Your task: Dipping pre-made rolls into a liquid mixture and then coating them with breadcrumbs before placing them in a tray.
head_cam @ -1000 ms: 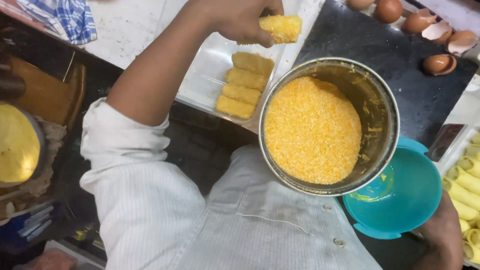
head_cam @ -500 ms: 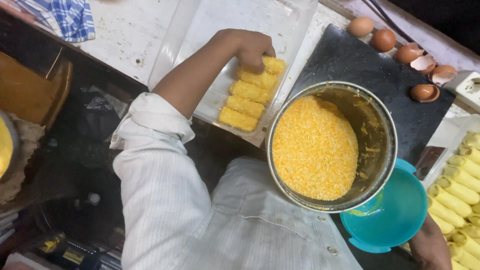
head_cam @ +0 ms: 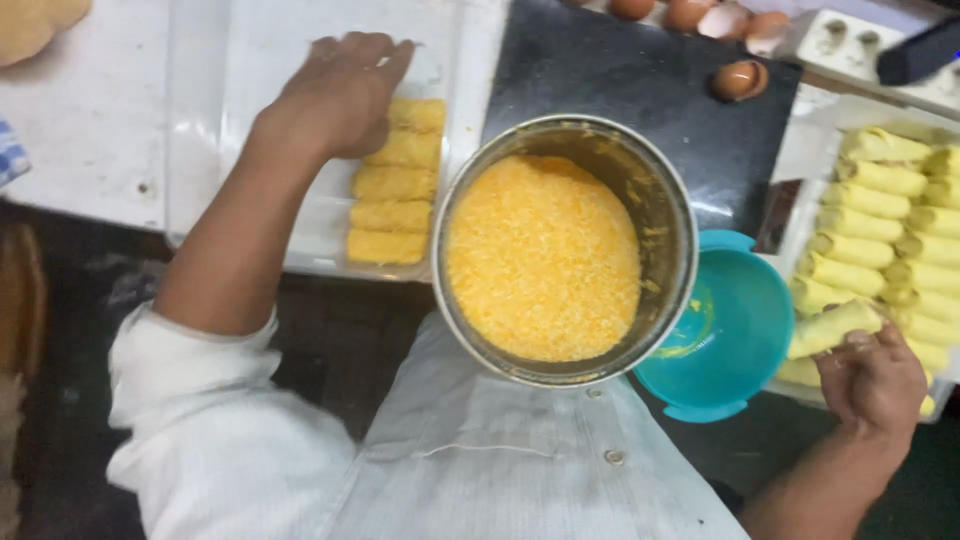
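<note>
Crumb pot (head_cam: pixel 560 250) between hands, teal bowl (head_cam: pixel 735 335) beside, eggshells (head_cam: pixel 740 78) behind

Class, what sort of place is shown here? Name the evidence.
Probably a food-preparation kitchen: a round metal bowl of orange crumbs, a clear tray of crumb-coated rolls, and cracked brown eggshells on a dark board.

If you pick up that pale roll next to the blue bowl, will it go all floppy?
Probably a little. The pale roll in the right hand looks soft and uncoated, so it may sag or dent if squeezed. It keeps its long shape while held at one end, so it seems fairly firm and light.
</note>
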